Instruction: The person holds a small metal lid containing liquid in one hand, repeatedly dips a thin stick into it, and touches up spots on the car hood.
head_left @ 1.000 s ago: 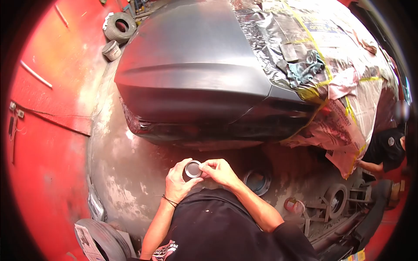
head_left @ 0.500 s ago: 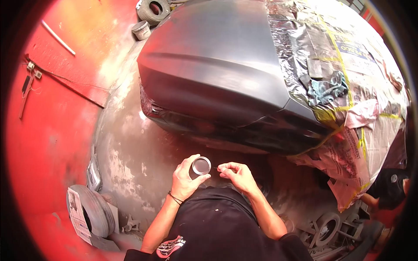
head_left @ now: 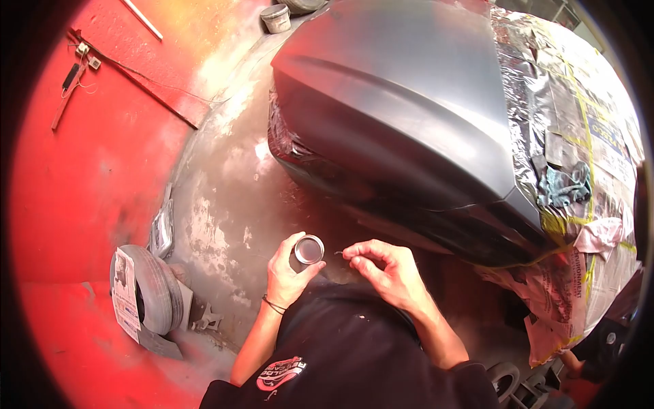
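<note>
My left hand grips a small round can between thumb and fingers, its round, silver-rimmed face turned up toward the camera. To the right of it, my right hand is closed in a pinch on a tiny thin piece that sticks out toward the can; what it is cannot be made out. The can and my right hand are apart. Beyond both hands stands a car with a dark grey hood.
Newspaper and foil masking covers the car's right part, with a teal rag and a pink cloth on it. Tires lean at lower left by the red wall. A bucket stands far back. A co-worker's arm shows at lower right.
My right hand has drawn away from the can to the right, with the thin piece in its pinch. The view has turned left, so the car sits farther right and tilted.
</note>
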Demonstrator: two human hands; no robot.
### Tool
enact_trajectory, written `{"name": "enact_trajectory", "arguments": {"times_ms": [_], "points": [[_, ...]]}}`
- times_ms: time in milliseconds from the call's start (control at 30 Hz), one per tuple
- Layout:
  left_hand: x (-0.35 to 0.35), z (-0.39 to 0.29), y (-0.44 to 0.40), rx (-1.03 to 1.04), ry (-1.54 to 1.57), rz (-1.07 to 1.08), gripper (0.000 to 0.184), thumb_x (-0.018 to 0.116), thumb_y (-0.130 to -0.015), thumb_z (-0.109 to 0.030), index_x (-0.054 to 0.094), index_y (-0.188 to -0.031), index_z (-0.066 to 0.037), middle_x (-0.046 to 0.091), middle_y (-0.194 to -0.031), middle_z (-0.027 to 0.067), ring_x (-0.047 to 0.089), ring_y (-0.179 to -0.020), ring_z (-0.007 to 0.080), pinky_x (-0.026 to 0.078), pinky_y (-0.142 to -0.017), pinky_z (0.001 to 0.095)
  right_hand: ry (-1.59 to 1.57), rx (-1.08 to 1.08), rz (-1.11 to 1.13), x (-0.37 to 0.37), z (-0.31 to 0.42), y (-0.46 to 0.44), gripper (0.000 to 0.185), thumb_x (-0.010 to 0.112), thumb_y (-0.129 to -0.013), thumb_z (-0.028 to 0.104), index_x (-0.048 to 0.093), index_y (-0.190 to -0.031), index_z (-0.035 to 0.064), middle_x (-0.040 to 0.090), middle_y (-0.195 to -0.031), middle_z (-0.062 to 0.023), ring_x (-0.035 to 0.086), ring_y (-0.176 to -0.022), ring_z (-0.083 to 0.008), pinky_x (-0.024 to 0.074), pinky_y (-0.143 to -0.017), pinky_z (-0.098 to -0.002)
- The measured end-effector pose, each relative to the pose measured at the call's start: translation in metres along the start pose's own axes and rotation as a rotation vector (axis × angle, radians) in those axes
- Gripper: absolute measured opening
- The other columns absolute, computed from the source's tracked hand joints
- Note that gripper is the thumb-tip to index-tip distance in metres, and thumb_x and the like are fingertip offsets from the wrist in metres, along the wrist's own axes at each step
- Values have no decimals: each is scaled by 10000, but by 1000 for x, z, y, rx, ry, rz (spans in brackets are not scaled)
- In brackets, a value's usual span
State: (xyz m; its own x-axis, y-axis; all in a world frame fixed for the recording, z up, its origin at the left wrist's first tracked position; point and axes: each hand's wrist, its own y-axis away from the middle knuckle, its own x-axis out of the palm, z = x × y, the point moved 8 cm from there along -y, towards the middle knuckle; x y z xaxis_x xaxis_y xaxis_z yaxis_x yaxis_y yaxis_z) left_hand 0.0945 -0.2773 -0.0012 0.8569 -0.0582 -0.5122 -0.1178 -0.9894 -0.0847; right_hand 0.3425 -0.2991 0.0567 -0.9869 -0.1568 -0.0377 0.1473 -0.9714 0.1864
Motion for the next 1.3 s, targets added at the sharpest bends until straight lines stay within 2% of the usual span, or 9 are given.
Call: {"name": "enact_trajectory", "arguments": {"times_ms": [400, 500, 633, 800, 900, 933, 967, 1100, 1300], "points": [[-112, 72, -86, 38, -48, 83, 787, 1039, -813, -139, 681, -1509, -55, 802, -1347, 173, 789, -1244, 337, 615, -1103, 463, -159, 11, -290, 95, -21, -124, 224, 723, -1156, 75, 774, -1356, -13, 878, -1199, -139, 834, -1103, -165, 666, -979, -338], [-130, 92, -110, 66, -43, 130, 797, 1041, -809, -150, 681, -1514, -59, 801, -1345, 167, 784, -1244, 342, 610, -1104, 469, -20, 37, -357, 102, -22, -142, 219, 730, -1161, 70, 773, -1354, -24, 870, -1214, -116, 820, -1129, -158, 661, -1022, -323], [-145, 106, -143, 103, -40, 186, 794, 1041, -810, -167, 684, -1510, -57, 798, -1340, 165, 776, -1243, 363, 603, -1108, 484, 1, 82, -535, 102, -29, -151, 192, 741, -1147, 69, 795, -1312, -12, 887, -1123, -93, 819, -1028, -126, 654, -925, -306], [-144, 110, -179, 134, -20, 228, 782, 1043, -816, -189, 690, -1499, -50, 800, -1338, 166, 771, -1252, 380, 594, -1115, 495, 160, 53, -713, 78, -22, -149, 172, 802, -1116, 96, 823, -1260, 4, 855, -1083, -54, 776, -1003, -84, 622, -901, -269], [-134, 106, -198, 150, 9, 236, 773, 1045, -826, -200, 694, -1500, -52, 803, -1330, 161, 773, -1248, 381, 597, -1094, 501, 15, 79, -730, 69, -13, -155, 146, 823, -1093, 83, 822, -1210, -6, 832, -1068, -27, 755, -983, -79, 612, -891, -271], [-130, 99, -205, 202, 26, 252, 744, 1020, -864, -130, 686, -1521, -24, 783, -1390, 177, 770, -1289, 307, 602, -1137, 435, 47, 77, -713, 69, -4, -161, 137, 829, -1083, 71, 821, -1196, -4, 832, -1068, -25, 756, -985, -79, 615, -899, -275], [-129, 95, -210, 205, 14, 257, 733, 1017, -877, -147, 690, -1523, -38, 781, -1397, 172, 766, -1298, 315, 596, -1139, 440, 71, 78, -688, 72, 4, -168, 128, 835, -1072, 59, 820, -1183, -3, 831, -1069, -23, 758, -986, -79, 618, -906, -279], [-111, 77, -227, 268, -17, 216, 736, 1024, -845, -203, 696, -1492, -77, 790, -1368, 137, 766, -1261, 344, 577, -1124, 463, 254, -36, -620, 86, 35, -200, 141, 847, -1025, 18, 826, -1163, 1, 841, -1066, -60, 792, -1025, -121, 620, -978, -302], [-83, 55, -242, 316, -44, 190, 761, 1030, -815, -245, 692, -1478, -86, 795, -1348, 115, 771, -1246, 345, 574, -1083, 478, 368, -146, -630, 90, 51, -219, 143, 837, -1002, 6, 823, -1144, 9, 840, -1056, -95, 820, -1000, -175, 646, -954, -325]]}}
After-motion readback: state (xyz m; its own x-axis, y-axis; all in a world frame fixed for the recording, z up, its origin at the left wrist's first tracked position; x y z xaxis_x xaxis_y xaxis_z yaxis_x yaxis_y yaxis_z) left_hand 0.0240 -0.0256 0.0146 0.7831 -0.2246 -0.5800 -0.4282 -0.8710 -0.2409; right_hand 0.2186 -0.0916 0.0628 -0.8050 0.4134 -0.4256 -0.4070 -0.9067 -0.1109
